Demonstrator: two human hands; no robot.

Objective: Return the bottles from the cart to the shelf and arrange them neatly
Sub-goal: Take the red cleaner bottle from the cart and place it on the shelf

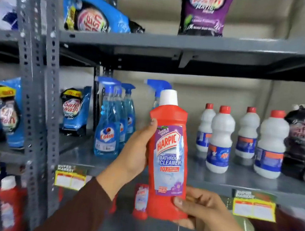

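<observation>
I hold a red Harpic bathroom cleaner bottle (169, 154) with a white cap upright in front of the grey metal shelf (235, 179). My left hand (137, 151) grips its left side at mid height. My right hand (196, 209) wraps its base from the right. On the shelf behind stand blue Colin spray bottles (107, 129) at the left and several white bottles with red caps (220, 140) at the right. Another blue spray head (158, 86) shows behind the held bottle. A smaller red bottle (140, 201) stands on the lower shelf. No cart is in view.
Blue Safewash pouches (75, 108) lie at the left and on the upper shelf (173, 41), and purple pouches (304, 133) at the far right. A perforated upright post (37, 85) divides the racks. Yellow price tags (254, 209) hang on the shelf edge. Red bottles (9, 204) stand lower left.
</observation>
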